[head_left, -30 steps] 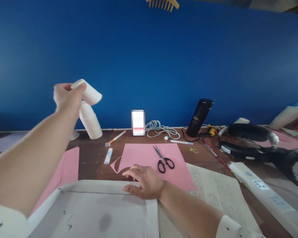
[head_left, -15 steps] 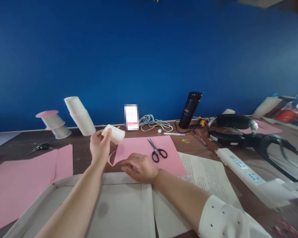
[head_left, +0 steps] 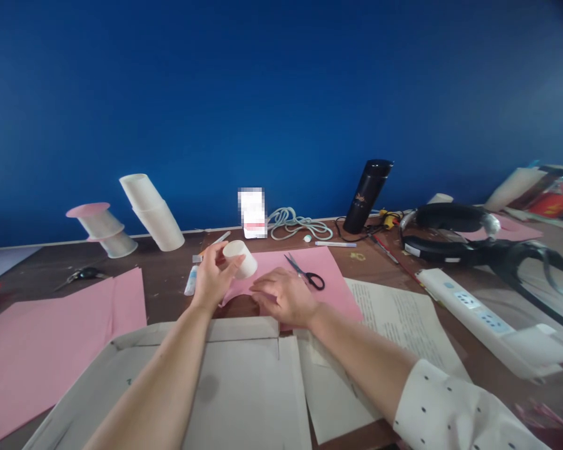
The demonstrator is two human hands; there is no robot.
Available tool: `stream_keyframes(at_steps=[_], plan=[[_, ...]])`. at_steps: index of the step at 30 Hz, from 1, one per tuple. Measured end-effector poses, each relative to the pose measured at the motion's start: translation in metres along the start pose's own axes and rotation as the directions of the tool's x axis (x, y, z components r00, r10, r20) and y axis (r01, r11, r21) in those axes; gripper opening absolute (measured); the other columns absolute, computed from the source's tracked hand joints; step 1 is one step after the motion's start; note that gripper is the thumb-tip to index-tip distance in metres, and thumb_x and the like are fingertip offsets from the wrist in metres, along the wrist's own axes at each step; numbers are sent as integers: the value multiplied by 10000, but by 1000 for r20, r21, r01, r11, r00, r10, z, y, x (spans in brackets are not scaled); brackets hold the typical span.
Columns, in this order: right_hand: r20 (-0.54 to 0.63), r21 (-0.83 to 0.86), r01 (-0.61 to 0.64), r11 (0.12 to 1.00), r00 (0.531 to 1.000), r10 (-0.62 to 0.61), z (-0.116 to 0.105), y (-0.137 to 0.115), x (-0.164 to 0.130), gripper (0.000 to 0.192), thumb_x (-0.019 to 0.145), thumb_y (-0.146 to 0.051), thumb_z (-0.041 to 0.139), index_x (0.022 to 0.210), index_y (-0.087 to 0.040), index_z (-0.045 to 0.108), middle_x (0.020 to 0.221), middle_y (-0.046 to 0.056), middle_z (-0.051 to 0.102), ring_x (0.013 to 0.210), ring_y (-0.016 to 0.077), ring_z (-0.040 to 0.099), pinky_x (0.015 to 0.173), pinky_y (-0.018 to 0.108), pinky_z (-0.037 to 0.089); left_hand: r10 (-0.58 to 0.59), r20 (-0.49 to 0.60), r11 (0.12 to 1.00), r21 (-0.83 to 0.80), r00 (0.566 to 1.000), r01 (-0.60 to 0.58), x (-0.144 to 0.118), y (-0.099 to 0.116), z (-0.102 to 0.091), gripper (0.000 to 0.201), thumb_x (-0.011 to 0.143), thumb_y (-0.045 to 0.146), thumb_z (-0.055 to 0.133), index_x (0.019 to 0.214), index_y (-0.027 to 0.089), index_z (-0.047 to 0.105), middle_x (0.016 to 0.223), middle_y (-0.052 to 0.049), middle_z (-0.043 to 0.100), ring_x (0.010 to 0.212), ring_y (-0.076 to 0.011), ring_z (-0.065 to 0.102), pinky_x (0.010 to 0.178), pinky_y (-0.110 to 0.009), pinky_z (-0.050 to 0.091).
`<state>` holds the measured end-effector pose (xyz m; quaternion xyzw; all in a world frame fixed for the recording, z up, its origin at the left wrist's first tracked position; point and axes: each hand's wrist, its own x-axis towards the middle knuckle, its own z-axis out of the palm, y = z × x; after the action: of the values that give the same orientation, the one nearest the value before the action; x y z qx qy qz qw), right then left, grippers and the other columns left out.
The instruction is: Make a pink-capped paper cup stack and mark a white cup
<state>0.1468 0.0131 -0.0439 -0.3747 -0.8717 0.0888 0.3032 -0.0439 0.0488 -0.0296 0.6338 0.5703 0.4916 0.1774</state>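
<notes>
A pink paper sheet lies on the desk, pinned flat by the right hand, fingers spread to steady it; the left hand pinches a white paper cup tilted just above the sheet's left edge

Left hand has carried a white paper cup down from the stack to the pink paper; right hand apparently edged forward.
</notes>
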Motion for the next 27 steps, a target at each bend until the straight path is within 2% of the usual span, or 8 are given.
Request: stream_keyframes(at_steps=[2, 5, 9, 16, 20, 22, 24, 27], plan=[[68, 3, 44, 999, 997, -44, 1, -3, 0, 282, 898, -414, 480, 1041, -249, 658, 1024, 30, 684, 982, 196, 556, 838, 334, 376, 3, 12, 999, 44, 1000, -3, 1, -1, -2, 531, 726, 536, 605, 1146, 219, 528, 1167, -108, 592, 975, -239, 592, 823, -373, 472], [117, -7, 29, 1000, 993, -28, 0, -5, 0, 295, 916, -421, 446, 919, -239, 679, 916, 14, 700, 932, 183, 575, 807, 324, 352, -1, 75, 988, 152, 997, -10, 3, -3, -8, 509, 716, 562, 598, 1117, 253, 536, 1118, -78, 625, 942, -244, 599, 797, -377, 467], [125, -18, 3, 1000, 992, -1, 1, -5, -1, 385, 939, -413, 399, 738, -208, 656, 785, 6, 687, 870, 168, 581, 774, 311, 336, -45, 157, 945, 326, 987, -8, 8, -3, -20, 506, 711, 608, 561, 1094, 279, 536, 1060, -74, 653, 891, -274, 612, 710, -384, 461], [93, -38, -8, 999, 996, 12, 5, -4, -1, 397, 928, -445, 412, 758, -211, 683, 796, 39, 689, 877, 182, 576, 793, 322, 355, -67, 271, 905, 422, 960, -56, 20, -3, -50, 529, 651, 628, 593, 1054, 285, 582, 993, -52, 676, 835, -264, 628, 655, -344, 455], [90, -8, -14, 1000, 996, 14, 7, -3, 0, 344, 921, -414, 449, 760, -224, 688, 814, 22, 699, 863, 168, 585, 809, 316, 366, -147, 379, 901, 432, 913, -34, 26, -7, -73, 510, 616, 635, 613, 987, 286, 628, 917, -38, 687, 778, -251, 638, 616, -322, 461], [90, 0, -16, 1000, 996, 16, 7, -3, 1, 332, 919, -406, 459, 771, -223, 693, 820, 24, 704, 868, 170, 586, 814, 318, 372, -206, 464, 894, 447, 861, -27, 28, -8, -85, 492, 612, 640, 614, 952, 286, 646, 891, -40, 690, 753, -252, 643, 594, -318, 462], [84, 7, -20, 1000, 996, 19, 8, -3, 1, 320, 915, -405, 467, 798, -220, 700, 832, 32, 709, 884, 179, 586, 817, 323, 379, -259, 476, 878, 478, 840, 0, 29, -4, -94, 495, 594, 646, 627, 934, 288, 658, 912, -50, 691, 758, -262, 646, 586, -320, 464], [74, 23, -20, 1000, 997, 19, 9, -3, 1, 305, 918, -395, 462, 839, -227, 704, 881, 28, 716, 908, 183, 585, 827, 326, 380, -278, 371, 854, 518, 886, 51, 29, 9, -96, 507, 591, 666, 620, 924, 285, 655, 927, -59, 691, 764, -281, 640, 612, -352, 465]])
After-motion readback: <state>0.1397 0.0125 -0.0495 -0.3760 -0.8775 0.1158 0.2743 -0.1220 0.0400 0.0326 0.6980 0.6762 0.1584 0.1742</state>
